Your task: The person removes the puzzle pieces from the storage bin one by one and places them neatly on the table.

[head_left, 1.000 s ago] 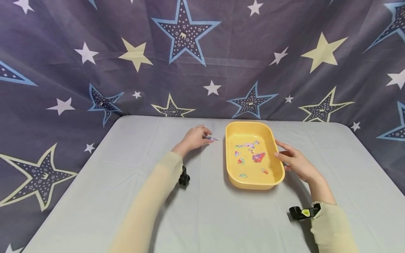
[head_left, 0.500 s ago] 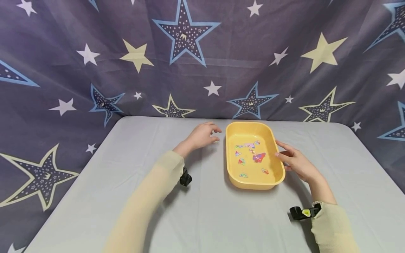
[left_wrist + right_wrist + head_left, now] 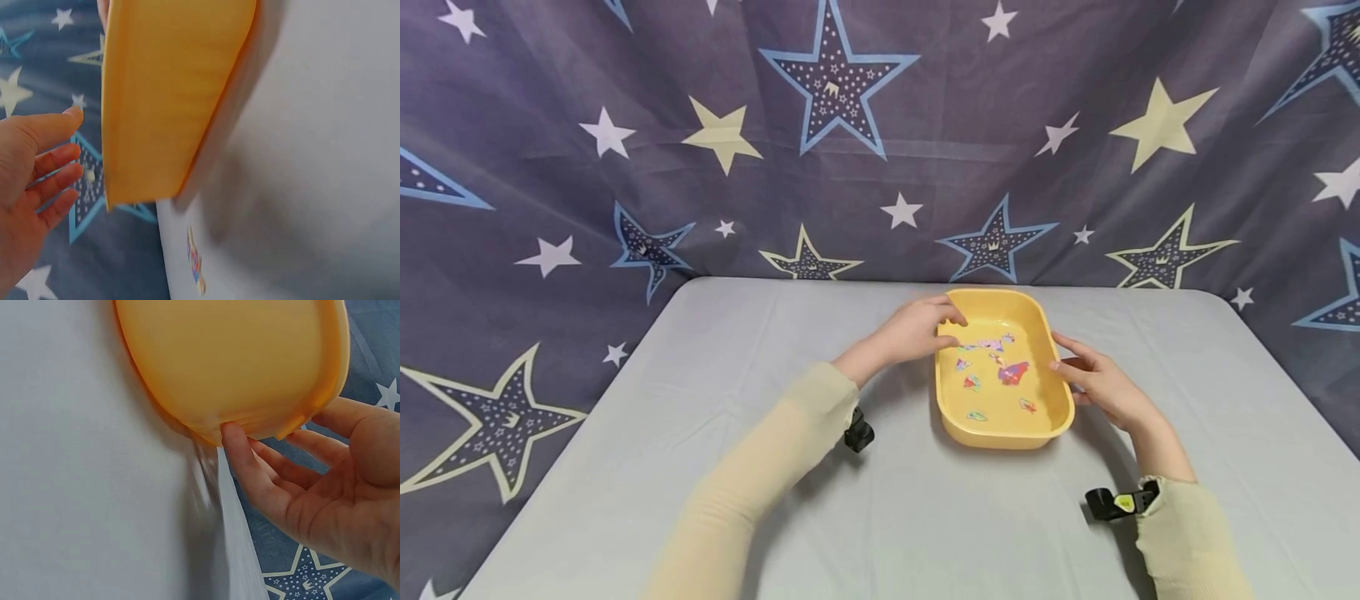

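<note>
A yellow plastic tub (image 3: pixel 1007 437) stands on the table; several small flat colourful cut-outs, such as the red-purple one (image 3: pixel 1013 373), lie on its floor. My left hand (image 3: pixel 917 329) reaches over the tub's left rim, fingers loosely spread. Nothing shows between its thumb and fingers in the left wrist view, where the hand (image 3: pixel 31 175) appears beside the tub wall (image 3: pixel 169 94). One more colourful cut-out (image 3: pixel 195 262) lies on the table outside the tub; the head view hides it. My right hand (image 3: pixel 1108 387) holds the tub's right side, thumb at the rim and fingers against the outer wall.
The table (image 3: pixel 700 467) has a pale grey cloth over it. Behind and beside it hangs a dark curtain (image 3: pixel 850 208) with a star print. A small black camera (image 3: pixel 859 432) sits on the left wrist, another black camera (image 3: pixel 1105 504) on the right.
My left hand has moved right, from the colourful cut-out on the table to over the tub's left rim. My right hand and the tub have stayed put.
</note>
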Available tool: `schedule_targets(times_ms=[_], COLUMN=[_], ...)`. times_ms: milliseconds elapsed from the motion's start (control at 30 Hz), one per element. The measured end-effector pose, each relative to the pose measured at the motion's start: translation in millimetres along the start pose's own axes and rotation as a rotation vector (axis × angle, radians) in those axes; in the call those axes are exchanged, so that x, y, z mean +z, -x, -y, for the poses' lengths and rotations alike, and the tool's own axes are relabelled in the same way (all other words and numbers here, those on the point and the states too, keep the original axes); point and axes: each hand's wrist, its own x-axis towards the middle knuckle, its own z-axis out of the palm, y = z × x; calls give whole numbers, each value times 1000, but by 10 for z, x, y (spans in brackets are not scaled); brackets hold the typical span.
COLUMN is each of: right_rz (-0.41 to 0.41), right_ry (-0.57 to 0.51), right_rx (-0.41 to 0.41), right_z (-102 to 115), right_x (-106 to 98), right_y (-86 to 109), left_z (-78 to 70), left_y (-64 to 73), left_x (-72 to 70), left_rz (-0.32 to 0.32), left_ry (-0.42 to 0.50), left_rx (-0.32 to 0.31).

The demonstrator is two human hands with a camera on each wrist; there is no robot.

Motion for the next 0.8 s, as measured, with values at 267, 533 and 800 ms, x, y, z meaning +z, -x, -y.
schedule_targets(times_ms=[267,533,800], right_rz=[-2,-12,-15], right_ry=[4,14,16], right_rx=[-1,2,4], right_z=[-14,-12,-12], right_x=[3,14,-4], right_y=[-4,-10,-11], left_z=[-159,-197,-224], left_y=[-46,-132,-209], left_x=[233,368,427], left_rz=[95,187,275], left_ry=[-7,-10,-89], left_rx=[79,72,43])
